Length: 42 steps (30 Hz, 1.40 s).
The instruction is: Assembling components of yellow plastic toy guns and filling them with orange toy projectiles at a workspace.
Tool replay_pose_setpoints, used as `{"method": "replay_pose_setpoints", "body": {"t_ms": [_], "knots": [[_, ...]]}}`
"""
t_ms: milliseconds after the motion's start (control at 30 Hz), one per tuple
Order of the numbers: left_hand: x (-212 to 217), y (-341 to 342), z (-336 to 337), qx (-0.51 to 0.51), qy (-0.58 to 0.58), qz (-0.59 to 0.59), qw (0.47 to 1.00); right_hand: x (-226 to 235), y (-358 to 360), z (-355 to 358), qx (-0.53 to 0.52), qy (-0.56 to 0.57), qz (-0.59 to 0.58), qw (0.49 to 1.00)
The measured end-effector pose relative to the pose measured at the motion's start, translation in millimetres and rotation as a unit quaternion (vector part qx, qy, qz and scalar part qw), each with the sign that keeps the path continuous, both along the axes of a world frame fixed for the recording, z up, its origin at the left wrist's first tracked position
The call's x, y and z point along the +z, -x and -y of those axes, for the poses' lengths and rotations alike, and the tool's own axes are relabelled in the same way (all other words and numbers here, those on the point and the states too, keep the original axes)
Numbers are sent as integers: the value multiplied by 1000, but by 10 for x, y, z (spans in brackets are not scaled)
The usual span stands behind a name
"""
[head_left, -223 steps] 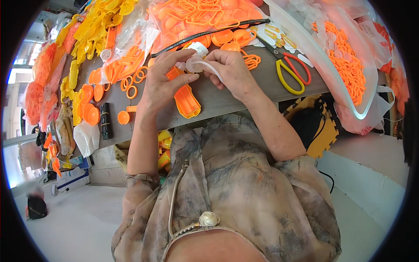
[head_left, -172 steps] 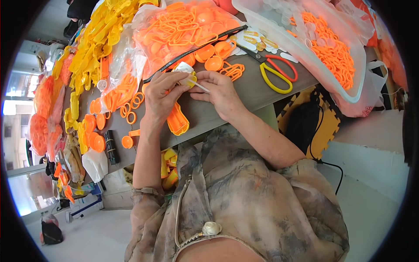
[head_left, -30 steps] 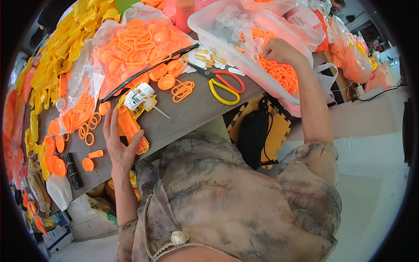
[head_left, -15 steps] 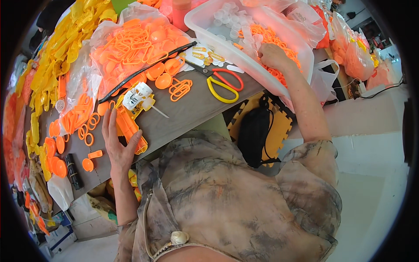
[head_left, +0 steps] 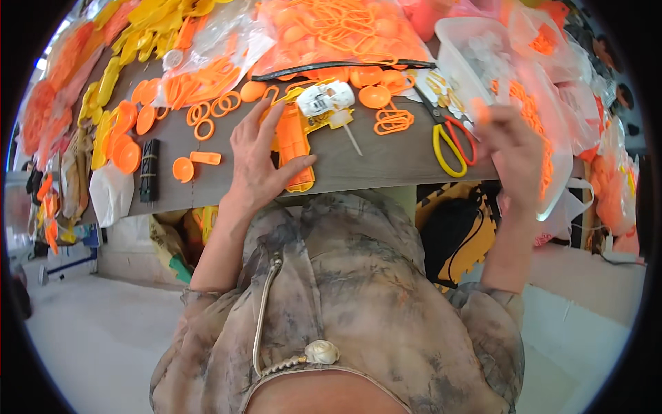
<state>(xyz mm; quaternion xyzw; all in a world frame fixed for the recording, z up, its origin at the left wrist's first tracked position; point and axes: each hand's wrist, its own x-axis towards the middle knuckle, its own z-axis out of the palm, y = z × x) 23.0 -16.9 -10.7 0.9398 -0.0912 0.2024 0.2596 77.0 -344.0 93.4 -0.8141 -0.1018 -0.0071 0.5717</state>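
Note:
My left hand (head_left: 256, 155) rests with fingers spread beside an orange plastic tray-like part (head_left: 293, 141), its thumb lying across the part's near end. Just right of the fingertips sits a small white toy car (head_left: 325, 98) on a yellow plastic piece, from which a thin white rod (head_left: 354, 141) sticks out. My right hand (head_left: 514, 145) is raised near the scissors (head_left: 449, 145), blurred by motion. A small orange plastic piece (head_left: 480, 110) shows at its fingertips, too smeared to name its kind.
A translucent bin (head_left: 564, 162) of orange links and clear caps stands at the right. Behind the car lies a bag of orange parts (head_left: 338, 41). Orange rings (head_left: 204, 129), orange cups (head_left: 125, 153), a black bundle (head_left: 149, 169) and yellow pieces (head_left: 107, 81) spread leftward.
My right hand has come out of the bin, back toward me, with a small orange piece at its fingertips. My left hand stays beside the orange part. The whole view has turned.

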Motion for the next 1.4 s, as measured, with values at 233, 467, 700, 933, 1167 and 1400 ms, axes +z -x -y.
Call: {"method": "replay_pose_setpoints", "body": {"t_ms": [233,467,700,933,1167,1400], "knots": [[48,32,-40,-43,14,23,999,-874,172,-1269,198,110,218,949],[33,22,-88,-72,22,10,997,-902,118,-1379,208,223,256,917],[164,33,-122,-107,-28,72,991,-736,104,-1302,317,235,302,868],[355,-41,-171,-242,-9,32,970,-697,105,-1199,363,173,325,856],[340,-1,-112,-258,208,-92,939,-702,229,-1229,344,139,298,879],[258,-107,-142,-181,126,34,975,-867,245,-1385,226,205,277,911]]}}
